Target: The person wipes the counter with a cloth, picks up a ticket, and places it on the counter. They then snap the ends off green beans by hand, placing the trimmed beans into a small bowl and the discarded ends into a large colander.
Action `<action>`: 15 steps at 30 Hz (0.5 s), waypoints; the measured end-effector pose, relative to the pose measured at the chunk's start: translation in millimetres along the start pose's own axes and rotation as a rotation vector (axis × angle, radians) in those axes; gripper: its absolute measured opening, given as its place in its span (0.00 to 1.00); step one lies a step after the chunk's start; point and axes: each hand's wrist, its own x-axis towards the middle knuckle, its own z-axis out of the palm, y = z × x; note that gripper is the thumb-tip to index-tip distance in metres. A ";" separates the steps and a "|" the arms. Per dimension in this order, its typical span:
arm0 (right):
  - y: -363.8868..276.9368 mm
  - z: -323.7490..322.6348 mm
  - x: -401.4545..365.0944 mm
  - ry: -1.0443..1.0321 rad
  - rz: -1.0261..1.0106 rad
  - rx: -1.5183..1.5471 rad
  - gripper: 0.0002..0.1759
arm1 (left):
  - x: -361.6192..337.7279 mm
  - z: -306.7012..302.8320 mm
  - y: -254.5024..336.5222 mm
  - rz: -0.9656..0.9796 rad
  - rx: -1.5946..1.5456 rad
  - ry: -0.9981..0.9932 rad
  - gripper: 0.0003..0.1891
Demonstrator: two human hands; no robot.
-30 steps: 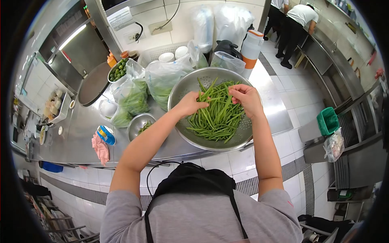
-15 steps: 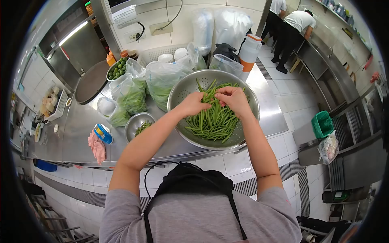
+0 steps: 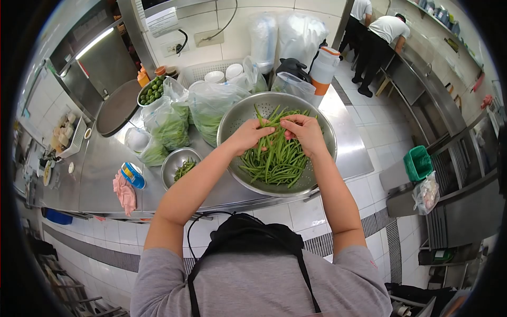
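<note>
A wide steel colander (image 3: 226,120) holds a heap of green beans (image 3: 274,164) on the steel counter. Above the heap, my left hand (image 3: 251,136) is closed on some green beans, whose ends stick up past the fingers. My right hand (image 3: 304,133) pinches close beside it, thumb against fingertips, at the bean ends; exactly what lies between those fingertips is hard to make out. Left of the colander sits a small steel bowl (image 3: 170,168) with short bean pieces (image 3: 184,169), partly behind my left forearm.
Plastic bags of greens (image 3: 169,129) stand behind the small bowl, near a bowl of small green fruit (image 3: 152,94). A pink cloth (image 3: 124,194) and a blue-lidded container (image 3: 133,175) lie at left. Two people (image 3: 384,33) bend over a far counter.
My left hand has turned slightly and its fingers now reach nearer to my right fingertips. Both hands stay over the colander. The view has shifted slightly.
</note>
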 end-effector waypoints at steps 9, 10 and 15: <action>-8.9 -9.7 5.9 -0.039 0.058 -0.030 0.09 | -5.0 -3.3 8.1 0.042 0.464 -0.041 0.14; -8.1 -9.6 5.9 -0.038 0.059 -0.030 0.09 | -7.0 -0.8 10.6 0.042 0.464 -0.042 0.14; -19.3 -13.4 1.9 0.025 -0.054 0.065 0.09 | -6.2 -3.9 9.7 0.066 0.376 0.011 0.14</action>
